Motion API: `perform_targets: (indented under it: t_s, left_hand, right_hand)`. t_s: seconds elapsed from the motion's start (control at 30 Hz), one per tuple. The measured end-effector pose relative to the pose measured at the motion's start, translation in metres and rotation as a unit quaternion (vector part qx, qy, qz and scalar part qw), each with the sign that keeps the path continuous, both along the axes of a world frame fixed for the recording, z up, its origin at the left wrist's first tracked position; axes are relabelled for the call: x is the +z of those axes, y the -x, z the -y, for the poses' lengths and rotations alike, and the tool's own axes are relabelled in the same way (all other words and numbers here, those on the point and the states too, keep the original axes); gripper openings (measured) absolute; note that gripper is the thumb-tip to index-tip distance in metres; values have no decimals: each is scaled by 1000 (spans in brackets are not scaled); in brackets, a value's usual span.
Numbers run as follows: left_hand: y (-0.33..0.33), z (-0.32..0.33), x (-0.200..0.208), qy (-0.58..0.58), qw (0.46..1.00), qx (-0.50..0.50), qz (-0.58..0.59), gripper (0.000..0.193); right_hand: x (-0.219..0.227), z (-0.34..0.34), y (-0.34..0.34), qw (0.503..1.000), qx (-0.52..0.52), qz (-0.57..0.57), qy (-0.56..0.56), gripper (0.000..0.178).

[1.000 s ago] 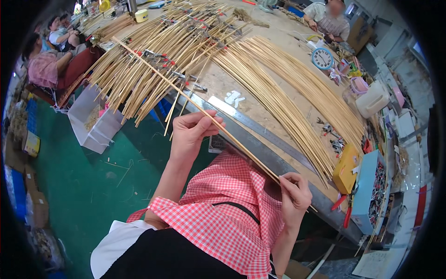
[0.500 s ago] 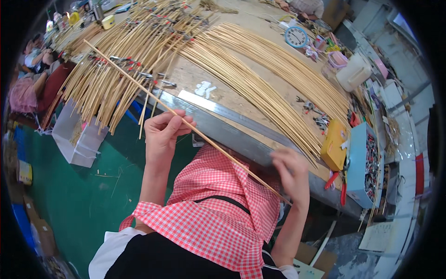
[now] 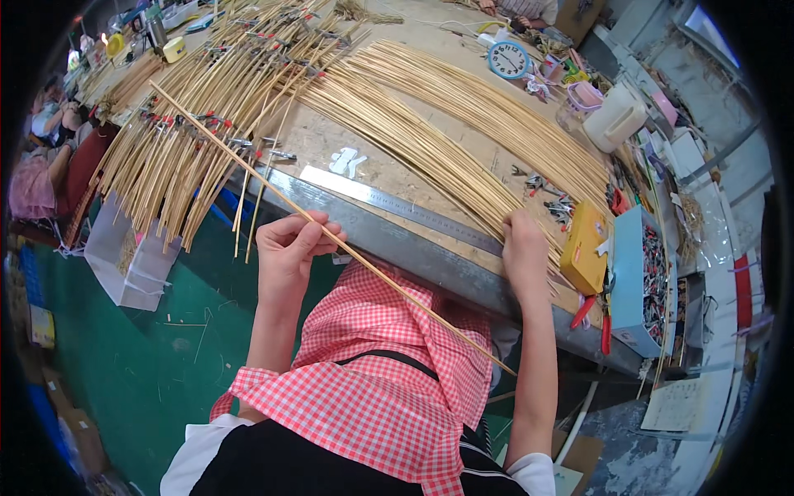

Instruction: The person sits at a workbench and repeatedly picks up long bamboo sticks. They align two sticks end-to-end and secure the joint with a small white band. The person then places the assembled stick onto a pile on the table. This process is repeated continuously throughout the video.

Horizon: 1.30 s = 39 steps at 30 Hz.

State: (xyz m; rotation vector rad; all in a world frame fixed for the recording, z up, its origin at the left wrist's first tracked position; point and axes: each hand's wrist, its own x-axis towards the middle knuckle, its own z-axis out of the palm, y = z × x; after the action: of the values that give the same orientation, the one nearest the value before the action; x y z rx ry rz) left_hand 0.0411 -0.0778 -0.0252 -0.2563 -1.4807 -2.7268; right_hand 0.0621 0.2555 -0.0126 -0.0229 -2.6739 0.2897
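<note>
My left hand [image 3: 291, 246] pinches a long, thin bamboo strip [image 3: 389, 285] between thumb and fingers. The strip slants across my lap, its far end over the clipped strips at the left and its near end low at the right. My right hand [image 3: 526, 252] is closed at the right end of a row of loose bamboo strips [image 3: 422, 145] on the table; its fingertips are partly hidden, so what they grip is unclear. A metal ruler [image 3: 397, 205] lies along the table's front edge, just left of that hand.
Many strips with small metal clips [image 3: 178, 153] spread over the left side and hang past the edge. At the right stand a yellow box [image 3: 584, 248], a blue bin of clips [image 3: 633, 285] and red-handled pliers [image 3: 606, 331]. A blue clock [image 3: 508, 60] and a white jug [image 3: 616, 117] are farther back.
My right hand has moved up and forward from near the strip's lower end onto the loose strips on the table. My left hand still holds its strip; the view has shifted slightly.
</note>
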Motion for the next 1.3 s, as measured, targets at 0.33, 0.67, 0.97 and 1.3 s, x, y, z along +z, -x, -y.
perform_targets:
  t_s: [0.33,0.67,0.97,1.3]
  left_hand:
    - [-2,-11,-1,-4,999,-27,21,17]
    - [-5,-19,11,-53,997,-61,9,18]
    - [-4,-15,12,-26,998,-47,25,21]
    - [-5,-26,28,21,1000,-15,-15,17]
  right_hand:
    - [89,-19,-128,977,-50,-79,191,12]
    - [71,75,-119,962,117,3,246,16]
    - [53,70,-111,952,180,78,233,17]
    - [51,84,-97,945,224,72,228,14]
